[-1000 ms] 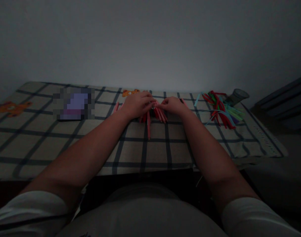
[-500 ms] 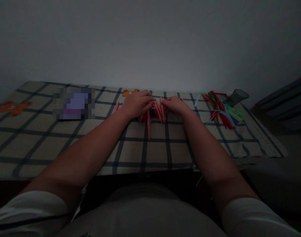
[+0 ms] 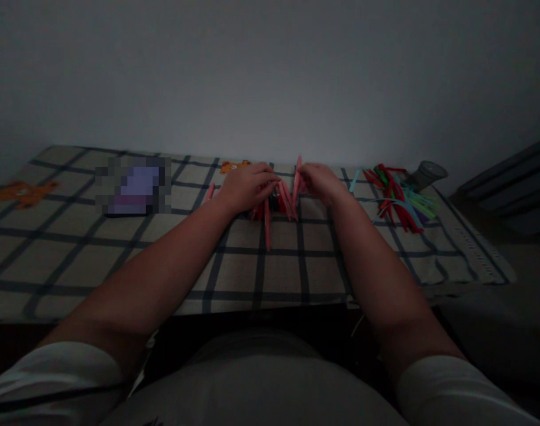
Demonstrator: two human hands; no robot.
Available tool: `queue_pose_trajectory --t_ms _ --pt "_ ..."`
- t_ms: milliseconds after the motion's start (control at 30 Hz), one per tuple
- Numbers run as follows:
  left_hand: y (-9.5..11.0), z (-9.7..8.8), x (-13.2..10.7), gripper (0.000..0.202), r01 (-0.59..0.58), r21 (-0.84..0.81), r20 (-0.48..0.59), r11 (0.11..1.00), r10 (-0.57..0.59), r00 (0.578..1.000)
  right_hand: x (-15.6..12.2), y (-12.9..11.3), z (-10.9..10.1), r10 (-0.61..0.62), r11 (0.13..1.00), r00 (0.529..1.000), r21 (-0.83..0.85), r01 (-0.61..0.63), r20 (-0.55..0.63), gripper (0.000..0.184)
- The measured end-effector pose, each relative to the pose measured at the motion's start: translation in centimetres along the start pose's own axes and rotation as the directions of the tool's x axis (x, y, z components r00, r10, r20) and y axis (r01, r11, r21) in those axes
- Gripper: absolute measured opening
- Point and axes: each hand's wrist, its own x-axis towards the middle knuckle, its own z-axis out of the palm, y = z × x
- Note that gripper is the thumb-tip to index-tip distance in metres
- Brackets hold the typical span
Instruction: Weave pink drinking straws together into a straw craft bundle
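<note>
Your right hand (image 3: 322,181), just right of the frame's centre, has its thumb and fingertips pinched together on an upright pink strip (image 3: 298,177), whose top rises above them. Your left hand (image 3: 248,184) lies palm down at the centre, fingers bent close together over a pink bundle (image 3: 286,200); you can't tell how tightly they grip, because the hand covers much of it. One long strip (image 3: 267,228) sticks out of the bundle toward you, and something dark and shiny between the strips is too dim to make out. Past your left wrist, more pink ends (image 3: 210,190) peek out. Just behind that hand is a small orange bear figure (image 3: 235,166), partly hidden. Toward the right of the frame, red strips (image 3: 394,201) lie in a tangle with green ones (image 3: 424,207), touching or just beside a tilted, greyish cup (image 3: 428,173). At left you have a blurred-out purple device (image 3: 135,188) and another orange bear (image 3: 23,194), all on the checked surface (image 3: 176,251).
</note>
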Motion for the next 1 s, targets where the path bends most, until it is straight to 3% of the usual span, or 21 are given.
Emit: queue_pose_trajectory --t_ms 200,333,533,700,900,1000 --pt "0.1 -0.4 0.0 0.056 0.038 -0.002 0.015 0.999 -0.038 0.999 -1.0 -0.8 1.5 -0.117 0.968 0.993 0.224 0.109 0.024 0.018" --pt "0.4 -0.8 0.0 0.062 0.099 0.056 0.065 0.994 -0.103 0.993 -1.1 -0.5 2.0 -0.142 0.957 0.989 0.264 0.123 0.051 0.027" --pt "0.9 -1.0 0.1 0.053 0.165 0.156 0.101 0.974 -0.182 0.978 -0.6 0.2 1.7 -0.186 0.941 0.980 0.297 0.160 0.064 0.044" --pt "1.1 -1.1 0.2 0.050 0.195 0.125 0.030 0.973 -0.200 0.979 -0.2 0.2 1.4 -0.179 0.964 0.984 0.196 0.178 -0.010 0.060" --pt "1.2 -1.2 0.2 0.051 0.216 0.076 -0.035 0.973 -0.214 0.976 0.0 0.1 1.1 -0.117 0.988 0.992 -0.112 0.110 -0.056 0.067" --pt "1.0 -1.2 0.1 0.047 0.213 0.069 -0.040 0.975 -0.210 0.977 0.0 0.2 1.2 -0.147 0.984 0.988 -0.112 0.141 -0.041 0.071"
